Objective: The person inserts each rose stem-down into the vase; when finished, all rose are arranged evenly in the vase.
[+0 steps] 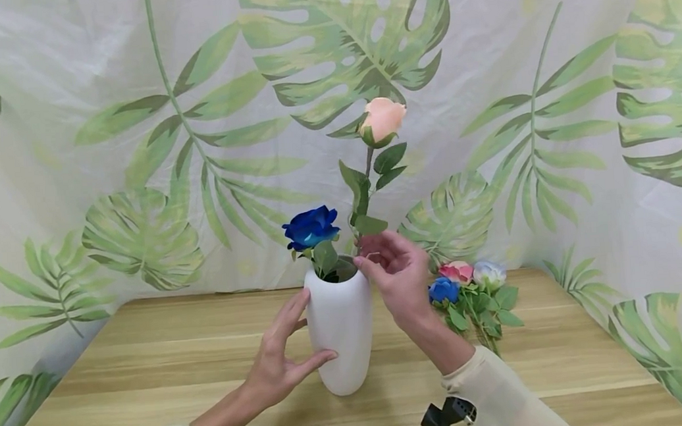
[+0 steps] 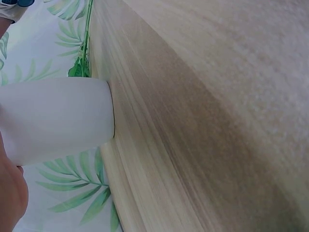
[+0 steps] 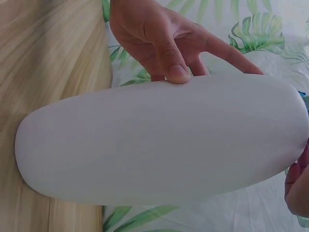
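A white vase (image 1: 342,335) stands upright on the wooden table. My left hand (image 1: 280,356) holds its left side, thumb on the front and fingers along the side; in the right wrist view, that left hand (image 3: 169,43) has its thumb tip against the vase wall (image 3: 159,145). A blue rose (image 1: 311,228) leans left out of the vase's mouth. Taller, a peach rose (image 1: 383,119) rises above the rim, its leafy stem tilted slightly right. My right hand (image 1: 401,271) is at the right of the rim, curled fingers and thumb at the stem's lower part; the exact contact is partly hidden.
Several loose artificial flowers lie on the table (image 1: 167,357) to the right, among them a pink flower (image 1: 456,271), a blue flower (image 1: 444,290) and a pale flower (image 1: 489,274). A leaf-printed cloth (image 1: 326,168) hangs behind the table's far edge.
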A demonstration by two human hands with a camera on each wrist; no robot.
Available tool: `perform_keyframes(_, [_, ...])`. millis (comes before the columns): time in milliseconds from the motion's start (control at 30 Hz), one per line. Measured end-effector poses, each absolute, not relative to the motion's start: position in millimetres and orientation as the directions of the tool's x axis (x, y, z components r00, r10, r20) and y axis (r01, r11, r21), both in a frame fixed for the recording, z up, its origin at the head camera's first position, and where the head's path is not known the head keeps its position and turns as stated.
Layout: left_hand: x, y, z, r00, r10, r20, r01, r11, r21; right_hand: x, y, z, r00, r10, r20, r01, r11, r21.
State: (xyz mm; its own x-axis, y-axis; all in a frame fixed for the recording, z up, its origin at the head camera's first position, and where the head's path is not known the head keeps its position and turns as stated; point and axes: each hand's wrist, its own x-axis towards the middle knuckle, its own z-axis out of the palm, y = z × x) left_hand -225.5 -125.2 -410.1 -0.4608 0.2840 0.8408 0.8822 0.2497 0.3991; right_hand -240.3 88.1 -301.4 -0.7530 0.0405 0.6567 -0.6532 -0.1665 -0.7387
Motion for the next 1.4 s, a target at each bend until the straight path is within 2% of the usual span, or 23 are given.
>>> perform_keyframes(100, [-225, -125, -411, -0.481, 0.288, 0.828, 0.872, 0.252, 0.419, -240, 89, -302, -0.741, 0.015, 0.671, -0.666, -0.148, -0.731])
perform_keyframes(333, [-226, -126, -411, -0.474, 0.292, 0.831, 0.876, 0.255, 0.410, -239, 95, -304, -0.713, -0.041, 0.699, -0.694, -0.093, -0.714])
perform_keyframes(800, [-226, -126, -412, -0.492, 0.290, 0.821, 0.865, 0.267, 0.424, -232, 112, -309, -0.762, -0.063, 0.645, -0.639, -0.097, -0.763])
perform_keyframes(1000, [-225, -126, -412, -0.497, 0.292, 0.817, 0.863, 0.261, 0.431, -230, 125, -313, -0.763, -0.073, 0.642, -0.635, -0.099, -0.766])
perform_keyframes(1400, [-227, -127, -412, -0.480, 0.291, 0.828, 0.873, 0.254, 0.416, -236, 169, -328, -0.787, -0.159, 0.597, -0.604, -0.004, -0.797])
